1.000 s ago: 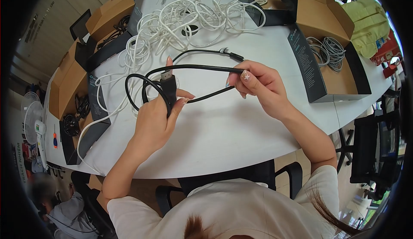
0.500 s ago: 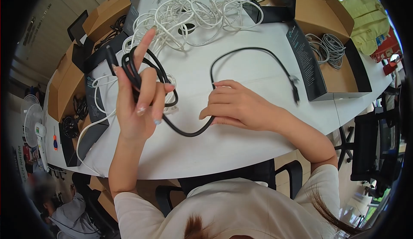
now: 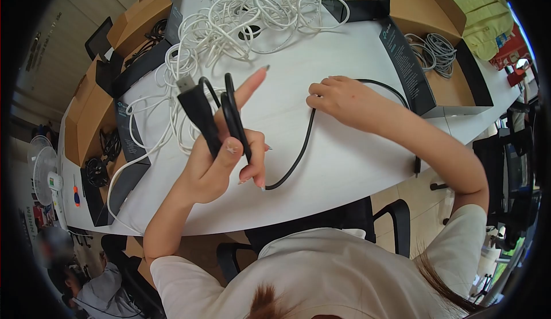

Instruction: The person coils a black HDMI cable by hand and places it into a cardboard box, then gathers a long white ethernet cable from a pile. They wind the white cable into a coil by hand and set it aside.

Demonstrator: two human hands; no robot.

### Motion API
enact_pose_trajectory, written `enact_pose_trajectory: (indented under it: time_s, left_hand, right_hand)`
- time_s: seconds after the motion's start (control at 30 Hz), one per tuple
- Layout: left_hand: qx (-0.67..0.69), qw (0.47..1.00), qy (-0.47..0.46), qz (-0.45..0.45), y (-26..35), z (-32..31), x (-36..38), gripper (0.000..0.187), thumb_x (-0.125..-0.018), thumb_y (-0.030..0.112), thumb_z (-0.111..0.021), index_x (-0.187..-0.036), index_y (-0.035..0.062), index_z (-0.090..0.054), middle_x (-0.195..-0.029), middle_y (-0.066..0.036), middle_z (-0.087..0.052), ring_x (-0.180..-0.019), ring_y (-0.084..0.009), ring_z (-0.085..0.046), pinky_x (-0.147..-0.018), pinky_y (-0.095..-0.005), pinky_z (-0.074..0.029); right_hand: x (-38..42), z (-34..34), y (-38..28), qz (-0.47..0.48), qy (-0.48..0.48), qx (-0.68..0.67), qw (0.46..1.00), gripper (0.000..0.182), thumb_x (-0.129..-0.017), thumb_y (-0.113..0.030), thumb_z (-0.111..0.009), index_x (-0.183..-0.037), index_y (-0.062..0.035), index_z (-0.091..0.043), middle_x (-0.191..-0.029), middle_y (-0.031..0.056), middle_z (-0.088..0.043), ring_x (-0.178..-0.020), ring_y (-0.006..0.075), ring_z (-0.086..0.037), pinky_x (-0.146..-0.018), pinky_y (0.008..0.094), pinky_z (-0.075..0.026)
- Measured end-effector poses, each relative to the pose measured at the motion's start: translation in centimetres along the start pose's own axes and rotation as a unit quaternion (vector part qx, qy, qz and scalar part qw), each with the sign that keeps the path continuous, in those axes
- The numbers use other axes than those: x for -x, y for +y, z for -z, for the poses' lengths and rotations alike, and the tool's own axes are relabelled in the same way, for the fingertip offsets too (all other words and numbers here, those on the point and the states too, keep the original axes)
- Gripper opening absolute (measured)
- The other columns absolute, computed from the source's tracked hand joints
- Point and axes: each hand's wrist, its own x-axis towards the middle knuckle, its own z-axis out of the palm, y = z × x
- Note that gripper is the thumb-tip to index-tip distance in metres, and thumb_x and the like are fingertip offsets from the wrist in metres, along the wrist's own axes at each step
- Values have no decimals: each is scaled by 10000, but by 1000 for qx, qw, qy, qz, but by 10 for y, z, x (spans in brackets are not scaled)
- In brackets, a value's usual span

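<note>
My left hand point(image 3: 221, 161) is raised above the white table point(image 3: 344, 164), index finger pointing up. It grips folded loops of a black cable point(image 3: 232, 115), whose plug point(image 3: 192, 98) sticks up beside the thumb. The cable runs down from this hand, curves across the table and passes under my right hand point(image 3: 338, 98), which pinches it against the tabletop. Beyond that hand the cable arcs right and hangs over the table edge, its other plug point(image 3: 417, 165) dangling.
A tangle of white cables point(image 3: 252, 18) covers the far side of the table. Open cardboard boxes point(image 3: 436, 38) ring it; one holds grey coiled cable point(image 3: 430, 52), others point(image 3: 100, 147) black cables. Chairs stand near the table edge. A person sits at the lower left.
My right hand slid along the cable away from me. The far plug dropped over the table's edge. My left hand turned, so the plug now points up.
</note>
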Motion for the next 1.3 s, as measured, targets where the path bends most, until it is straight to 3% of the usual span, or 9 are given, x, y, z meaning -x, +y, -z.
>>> enact_pose_trajectory:
  time_s: [0.23, 0.37, 0.63, 0.7, 0.9, 1.0, 1.1, 1.13, 1.3]
  left_hand:
    - [-35, 981, -186, 46, -4, 5, 22, 346, -884, 250, -560, -1141, 31, -489, -610, 12, -492, -543, -101, -474, -574, -272, -390]
    - [-86, 968, -220, 86, -13, -4, 22, 372, -941, 224, -432, -1246, 18, -378, -617, -15, -491, -577, -92, -465, -590, -247, -371]
    - [-57, 995, 87, -10, -30, 14, -2, 688, -962, 523, -169, -1447, 45, -72, -1063, -58, -608, -442, -33, -270, -674, -239, -430]
    - [2, 989, 138, -45, -11, 15, -7, 711, -960, 529, -141, -1440, 15, -40, -1145, -62, -588, -451, -46, -300, -743, -276, -454]
    - [136, 927, 291, -194, 27, 32, -10, 654, -961, 520, -144, -1410, 51, -222, -1387, -65, -411, -802, -90, -478, -771, -203, -433]
    - [188, 904, 322, -208, 49, 27, -10, 633, -975, 481, -181, -1409, 21, -201, -1195, -9, -556, -761, -55, -486, -865, -219, -441]
    - [327, 890, 38, -314, 36, 70, 2, 611, -989, 428, -218, -1412, -9, -164, -817, 55, -579, -643, -10, -496, -930, -251, -437]
    - [340, 889, 81, -295, 38, 71, 10, 588, -1001, 377, -231, -1414, -29, -128, -527, 85, -386, -445, 0, -441, -904, -271, -451]
    - [455, 859, 83, -219, 23, 77, 39, 511, -1015, 320, -205, -1406, -8, -185, -415, 57, -324, -300, -49, -357, -763, -261, -469]
  right_hand:
    - [-36, 51, 50, -124, -186, -237, 945, 202, -855, -196, -589, -805, -3, -623, -695, 69, -622, -586, 171, -601, -571, 287, -483]
    - [-56, 93, 51, -120, -55, -332, 934, 266, -891, -247, -584, -820, 2, -645, -687, 17, -615, -527, 67, -532, -481, 229, -446]
    - [-58, 130, 4, -40, 193, -367, 909, 220, -898, -194, -586, -933, 13, -654, -776, 22, -646, -717, 47, -564, -664, 187, -449]
    - [-56, 123, -14, 23, 271, -393, 879, 211, -871, -190, -616, -921, 9, -661, -713, 41, -644, -616, 61, -535, -557, 222, -425]
    - [-33, 109, -71, 97, 236, -289, 923, 313, -861, -95, -547, -1172, -55, -526, -768, 115, -631, -602, 281, -603, -530, 366, -471]
    - [-22, 95, -84, 114, 112, -274, 948, 585, -806, -54, -515, -1363, -65, -337, -896, 68, -644, -617, 274, -614, -540, 349, -499]
    - [-23, 77, -83, 138, 94, -244, 955, 587, -810, -25, -487, -1370, -26, -312, -920, 98, -634, -667, 281, -621, -553, 337, -500]
    - [-23, 72, -80, 124, 93, -200, 968, 538, -801, -46, -532, -1328, -60, -424, -829, 65, -612, -754, 224, -612, -618, 313, -503]
    - [-21, 31, -26, 119, 154, 3, 981, 407, -733, -51, -570, -1139, -27, -560, -953, 77, -564, -901, 211, -547, -753, 344, -461]
